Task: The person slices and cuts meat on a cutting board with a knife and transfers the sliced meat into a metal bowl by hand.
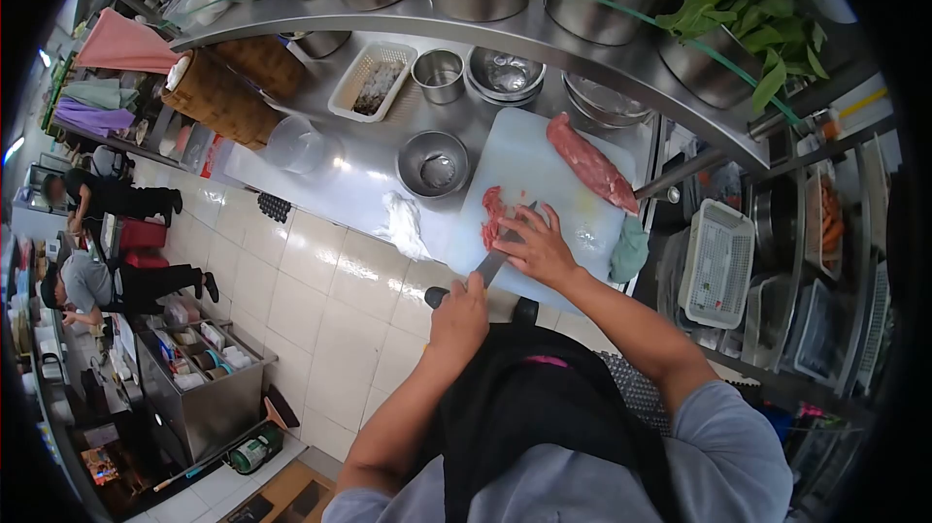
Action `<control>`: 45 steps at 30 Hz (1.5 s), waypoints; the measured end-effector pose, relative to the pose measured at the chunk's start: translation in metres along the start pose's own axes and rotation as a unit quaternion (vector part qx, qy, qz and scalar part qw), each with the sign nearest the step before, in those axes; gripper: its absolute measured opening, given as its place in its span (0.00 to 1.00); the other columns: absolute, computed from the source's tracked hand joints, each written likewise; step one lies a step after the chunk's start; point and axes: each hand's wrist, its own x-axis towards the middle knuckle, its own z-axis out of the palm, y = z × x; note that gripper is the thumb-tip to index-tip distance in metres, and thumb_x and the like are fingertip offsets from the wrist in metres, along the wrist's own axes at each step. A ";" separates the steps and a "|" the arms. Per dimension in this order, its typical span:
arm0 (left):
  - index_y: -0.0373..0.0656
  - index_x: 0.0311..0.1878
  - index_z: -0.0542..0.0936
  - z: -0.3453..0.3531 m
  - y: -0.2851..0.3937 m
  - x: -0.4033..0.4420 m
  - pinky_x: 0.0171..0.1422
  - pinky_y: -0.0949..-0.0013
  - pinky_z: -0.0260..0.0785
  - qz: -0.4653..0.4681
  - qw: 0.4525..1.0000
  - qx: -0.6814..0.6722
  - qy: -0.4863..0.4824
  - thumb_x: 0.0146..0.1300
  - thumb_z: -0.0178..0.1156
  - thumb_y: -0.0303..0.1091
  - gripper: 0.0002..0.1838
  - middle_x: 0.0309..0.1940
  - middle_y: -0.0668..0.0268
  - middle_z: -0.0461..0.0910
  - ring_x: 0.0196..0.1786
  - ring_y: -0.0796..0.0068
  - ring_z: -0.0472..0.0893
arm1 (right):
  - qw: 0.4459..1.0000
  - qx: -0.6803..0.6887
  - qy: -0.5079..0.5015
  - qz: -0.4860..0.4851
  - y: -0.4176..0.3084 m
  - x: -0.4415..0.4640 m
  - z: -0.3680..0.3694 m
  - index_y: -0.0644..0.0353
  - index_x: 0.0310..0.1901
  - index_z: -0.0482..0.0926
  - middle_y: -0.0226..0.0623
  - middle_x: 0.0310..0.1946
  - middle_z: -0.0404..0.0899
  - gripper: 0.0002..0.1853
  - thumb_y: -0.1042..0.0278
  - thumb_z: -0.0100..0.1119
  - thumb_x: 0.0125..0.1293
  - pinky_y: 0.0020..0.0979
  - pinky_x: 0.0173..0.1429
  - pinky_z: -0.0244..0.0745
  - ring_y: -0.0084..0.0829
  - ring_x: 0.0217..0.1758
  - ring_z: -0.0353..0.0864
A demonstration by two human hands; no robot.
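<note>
2 arms (393,416) reach forward — left hand (459,313) clenches a knife (492,265); right hand (537,246) curves beside cut meat (492,212) — its grasp unclear.

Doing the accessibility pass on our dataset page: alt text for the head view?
A person's left hand grips a knife over cut red meat on a pale cutting board, with the right hand beside the blade, fingers spread. A larger raw piece lies at the board's far right; a metal bowl stands to its left.

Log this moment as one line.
left hand: grips knife | right hand: spread beside blade | cut meat: on board | meat slab: on board
</note>
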 end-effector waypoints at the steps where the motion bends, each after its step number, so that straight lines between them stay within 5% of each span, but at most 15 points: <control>1: 0.43 0.55 0.68 -0.010 0.000 -0.006 0.42 0.44 0.82 -0.013 0.999 -0.020 -0.022 0.74 0.61 0.35 0.15 0.43 0.46 0.80 0.42 0.40 0.87 | 1.000 -0.008 -0.012 -0.006 0.008 0.000 0.008 0.36 0.51 0.90 0.25 0.67 0.80 0.18 0.60 0.76 0.57 0.64 0.82 0.49 0.42 0.77 0.69; 9: 0.45 0.61 0.70 -0.107 -0.041 -0.092 0.52 0.38 0.77 -0.096 0.986 -0.093 -0.103 0.70 0.66 0.35 0.20 0.49 0.46 0.82 0.48 0.37 0.85 | 0.998 -0.048 0.041 0.022 0.035 0.013 0.023 0.38 0.56 0.88 0.30 0.72 0.77 0.20 0.52 0.73 0.62 0.63 0.83 0.49 0.44 0.79 0.68; 12: 0.43 0.60 0.72 -0.110 -0.065 -0.114 0.47 0.44 0.77 -0.040 0.987 -0.150 0.026 0.70 0.67 0.33 0.20 0.40 0.48 0.83 0.42 0.41 0.85 | 0.993 -0.050 0.085 0.060 0.018 0.024 0.027 0.45 0.59 0.87 0.35 0.70 0.77 0.23 0.54 0.74 0.62 0.60 0.80 0.58 0.46 0.76 0.71; 15: 0.41 0.58 0.73 -0.117 -0.070 -0.120 0.48 0.50 0.78 -0.156 0.964 -0.214 0.016 0.70 0.67 0.30 0.18 0.42 0.47 0.84 0.44 0.41 0.86 | 0.997 0.052 0.060 0.005 -0.025 0.058 0.051 0.51 0.60 0.86 0.40 0.68 0.77 0.23 0.58 0.72 0.63 0.53 0.75 0.69 0.48 0.74 0.73; 17: 0.40 0.57 0.74 -0.113 -0.072 -0.119 0.47 0.54 0.78 -0.217 0.947 -0.235 0.043 0.71 0.67 0.29 0.16 0.39 0.48 0.84 0.43 0.41 0.86 | 0.990 0.130 -0.044 -0.011 -0.062 0.084 0.063 0.53 0.65 0.82 0.46 0.67 0.76 0.26 0.67 0.67 0.64 0.47 0.71 0.74 0.51 0.74 0.73; 20: 0.37 0.55 0.76 -0.090 -0.087 -0.122 0.49 0.57 0.78 -0.183 0.923 -0.310 0.139 0.70 0.67 0.29 0.14 0.41 0.48 0.84 0.44 0.43 0.87 | 0.981 0.085 -0.174 0.010 -0.096 0.125 0.093 0.52 0.71 0.77 0.51 0.73 0.72 0.32 0.72 0.64 0.62 0.47 0.72 0.74 0.53 0.75 0.72; 21: 0.39 0.56 0.77 -0.086 -0.092 -0.123 0.51 0.56 0.78 -0.180 0.937 -0.266 0.135 0.70 0.67 0.30 0.15 0.45 0.49 0.84 0.46 0.44 0.87 | 0.989 0.096 -0.115 -0.009 -0.088 0.123 0.137 0.51 0.76 0.72 0.56 0.77 0.67 0.38 0.73 0.63 0.59 0.51 0.72 0.73 0.56 0.75 0.72; 22: 0.44 0.59 0.75 -0.069 -0.105 -0.120 0.37 0.63 0.72 -0.084 0.946 -0.208 0.236 0.72 0.68 0.30 0.17 0.30 0.59 0.79 0.30 0.66 0.78 | 0.982 0.092 -0.165 0.020 -0.096 0.134 0.132 0.49 0.76 0.72 0.57 0.79 0.65 0.39 0.70 0.65 0.58 0.53 0.73 0.71 0.56 0.75 0.71; 24: 0.46 0.61 0.74 -0.086 -0.099 -0.121 0.41 0.60 0.75 -0.161 0.925 -0.290 0.183 0.72 0.68 0.34 0.19 0.32 0.54 0.82 0.34 0.58 0.84 | 0.982 0.049 -0.184 0.002 -0.091 0.144 0.155 0.48 0.68 0.82 0.55 0.74 0.69 0.32 0.66 0.68 0.58 0.51 0.76 0.69 0.54 0.70 0.75; 27: 0.47 0.61 0.74 -0.104 -0.097 -0.117 0.44 0.56 0.76 -0.191 0.920 -0.294 0.174 0.73 0.67 0.38 0.19 0.34 0.53 0.83 0.38 0.52 0.86 | 0.975 0.060 -0.212 -0.013 -0.084 0.157 0.158 0.54 0.46 0.88 0.46 0.60 0.79 0.13 0.68 0.69 0.60 0.47 0.63 0.80 0.51 0.62 0.80; 31: 0.47 0.61 0.74 -0.105 -0.101 -0.111 0.45 0.54 0.77 -0.176 0.917 -0.290 0.209 0.73 0.67 0.39 0.18 0.35 0.52 0.83 0.39 0.48 0.85 | 0.978 0.144 -0.150 0.004 -0.081 0.157 0.125 0.57 0.41 0.87 0.45 0.49 0.82 0.08 0.70 0.68 0.59 0.46 0.56 0.83 0.51 0.54 0.84; 33: 0.44 0.60 0.75 -0.107 -0.099 -0.110 0.57 0.52 0.78 -0.177 0.922 -0.299 0.173 0.72 0.66 0.37 0.18 0.48 0.50 0.85 0.51 0.43 0.86 | 0.967 0.245 -0.033 0.055 -0.076 0.138 0.083 0.60 0.39 0.85 0.47 0.40 0.81 0.08 0.71 0.66 0.57 0.47 0.55 0.80 0.51 0.49 0.84; 37: 0.44 0.58 0.76 -0.089 -0.096 -0.099 0.48 0.53 0.79 -0.143 0.927 -0.316 0.144 0.71 0.67 0.34 0.16 0.42 0.49 0.85 0.44 0.44 0.87 | 0.972 0.162 0.069 0.158 -0.035 0.067 -0.027 0.63 0.38 0.81 0.48 0.42 0.80 0.08 0.73 0.67 0.56 0.46 0.52 0.79 0.55 0.47 0.82; 41: 0.45 0.59 0.76 -0.059 -0.083 -0.077 0.50 0.48 0.78 -0.091 0.951 -0.290 0.065 0.70 0.67 0.34 0.18 0.42 0.48 0.86 0.46 0.39 0.86 | 0.946 0.074 0.090 0.302 0.012 -0.021 -0.089 0.63 0.37 0.80 0.47 0.42 0.80 0.08 0.75 0.68 0.57 0.46 0.53 0.79 0.55 0.48 0.83; 45: 0.45 0.57 0.76 -0.018 -0.076 -0.050 0.51 0.44 0.78 -0.044 0.969 -0.241 0.021 0.70 0.67 0.34 0.16 0.42 0.47 0.86 0.47 0.39 0.85 | 0.918 -0.006 0.131 0.375 0.043 -0.083 -0.114 0.59 0.47 0.79 0.48 0.46 0.82 0.16 0.73 0.70 0.56 0.49 0.54 0.80 0.57 0.51 0.84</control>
